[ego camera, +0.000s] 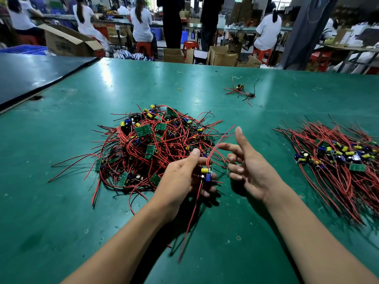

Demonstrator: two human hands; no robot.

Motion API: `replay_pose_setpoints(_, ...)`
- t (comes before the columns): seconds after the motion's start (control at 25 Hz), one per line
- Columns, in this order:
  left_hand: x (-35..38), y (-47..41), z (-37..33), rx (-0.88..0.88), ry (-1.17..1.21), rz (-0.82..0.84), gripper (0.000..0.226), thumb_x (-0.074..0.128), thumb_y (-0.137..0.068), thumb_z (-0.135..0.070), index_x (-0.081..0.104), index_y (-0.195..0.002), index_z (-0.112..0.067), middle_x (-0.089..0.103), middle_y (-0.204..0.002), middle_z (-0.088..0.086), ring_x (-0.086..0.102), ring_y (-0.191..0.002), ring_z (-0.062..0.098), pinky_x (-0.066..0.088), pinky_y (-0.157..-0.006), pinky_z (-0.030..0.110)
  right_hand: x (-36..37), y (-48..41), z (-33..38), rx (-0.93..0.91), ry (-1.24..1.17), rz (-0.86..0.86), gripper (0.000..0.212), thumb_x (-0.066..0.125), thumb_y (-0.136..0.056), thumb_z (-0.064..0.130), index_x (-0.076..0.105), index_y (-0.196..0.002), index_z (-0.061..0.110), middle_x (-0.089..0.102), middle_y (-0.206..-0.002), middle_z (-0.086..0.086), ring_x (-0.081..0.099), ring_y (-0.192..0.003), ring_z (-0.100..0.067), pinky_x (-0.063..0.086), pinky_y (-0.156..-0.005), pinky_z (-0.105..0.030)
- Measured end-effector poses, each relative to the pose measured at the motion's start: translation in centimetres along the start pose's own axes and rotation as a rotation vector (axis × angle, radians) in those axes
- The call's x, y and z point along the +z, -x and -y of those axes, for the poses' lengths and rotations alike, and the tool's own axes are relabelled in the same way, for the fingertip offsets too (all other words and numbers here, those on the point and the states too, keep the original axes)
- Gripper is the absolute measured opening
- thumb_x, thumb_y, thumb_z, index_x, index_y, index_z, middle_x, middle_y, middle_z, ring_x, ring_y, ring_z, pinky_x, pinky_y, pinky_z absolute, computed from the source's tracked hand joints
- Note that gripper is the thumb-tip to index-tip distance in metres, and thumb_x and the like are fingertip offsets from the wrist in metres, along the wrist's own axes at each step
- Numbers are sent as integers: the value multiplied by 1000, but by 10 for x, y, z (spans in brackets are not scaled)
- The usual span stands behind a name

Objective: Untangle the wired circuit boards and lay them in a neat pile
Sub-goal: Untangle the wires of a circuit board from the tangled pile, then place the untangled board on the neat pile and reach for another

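Head view: a small green circuit board with a yellow capacitor and long red wires [206, 173] sits in the left hand [182, 179], whose fingers curl round it at the near edge of the tangled heap of wired boards [155, 144]. It looks light, its leads limp and apt to snag, so the rigid board edge is the safest hold. The right hand [251, 167] is spread beside it, gripping nothing. Right of the heap lies the combed pile [338, 160] on the green bench [82, 222]. Beyond the heap stand open cardboard boxes [223, 57], contents hidden.
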State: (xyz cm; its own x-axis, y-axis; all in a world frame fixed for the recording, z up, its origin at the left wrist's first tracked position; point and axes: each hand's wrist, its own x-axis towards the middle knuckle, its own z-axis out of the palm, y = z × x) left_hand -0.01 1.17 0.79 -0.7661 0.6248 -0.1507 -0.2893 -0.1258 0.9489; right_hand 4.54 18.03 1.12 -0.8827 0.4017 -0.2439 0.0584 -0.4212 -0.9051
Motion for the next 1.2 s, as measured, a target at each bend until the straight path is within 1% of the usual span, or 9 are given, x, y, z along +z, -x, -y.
replay_pose_setpoints(0.2,0,-5,-2,-48,148,0,66,29,-98,-57,58,-123,-4,72,-93,18,70,-62,29,53,-48,28,9,6,-4,-193,186,8,57,76,-65,65,73,-90,15,41,-61,6,29,-42,-7,25,-38,-20)
replay_pose_setpoints(0.32,-1,-6,-1,-52,172,11,67,26,-97,-62,58,-125,-10,73,-96,14,69,-61,23,55,-51,29,15,14,-8,-382,518,15,40,83,-73,54,64,-82,19,49,-64,6,43,-50,-7,37,-48,-18)
replay_pose_setpoints(0.44,-4,-9,1,-55,170,-10,64,27,-95,-65,59,-125,-18,72,-86,4,64,-61,16,55,-57,31,20,15,-17,-520,850,-17,31,87,-74,34,61,-88,24,59,-77,8,50,-61,-1,40,-59,-11)
replay_pose_setpoints(0.56,-1,-8,0,-33,147,-6,52,30,-98,-57,58,-123,-21,73,-90,1,66,-61,18,57,-57,32,19,11,-22,-614,942,-105,20,80,-80,23,66,-94,25,67,-85,8,60,-73,-1,45,-69,-13)
replay_pose_setpoints(0.68,3,-2,2,43,9,-49,25,46,-102,-31,60,-114,-14,71,-105,12,67,-56,26,53,-48,29,6,1,-18,-609,909,-318,17,76,-84,24,69,-99,26,70,-84,8,64,-75,-3,50,-76,-20)
replay_pose_setpoints(0.8,2,2,8,165,-274,-100,13,57,-96,-12,65,-106,-13,72,-94,11,63,-48,25,45,-44,22,-16,-7,-9,-506,1042,-514,22,74,-85,26,69,-106,21,72,-95,-4,67,-90,-23,53,-88,-35)
replay_pose_setpoints(0.92,1,4,10,240,-472,-95,15,61,-93,-11,66,-104,-17,73,-85,3,64,-47,24,44,-45,23,-35,-6,1,-352,1176,-631,25,71,-85,27,68,-109,19,71,-105,-10,64,-101,-31,50,-87,-37)
replay_pose_setpoints(1.08,1,5,12,247,-546,-81,15,62,-92,-11,67,-104,-18,71,-78,-1,64,-46,22,44,-45,22,-40,1,7,-185,1441,-695,44,70,-87,34,61,-127,21,61,-124,-14,54,-117,-36,44,-96,-43)
replay_pose_setpoints(1.2,0,4,13,250,-632,-79,17,65,-90,-15,69,-105,-21,71,-84,-5,61,-52,7,45,-56,18,-22,3,-2,-397,1427,-562,37,67,-91,31,63,-126,19,57,-126,-12,51,-120,-33,41,-100,-42)
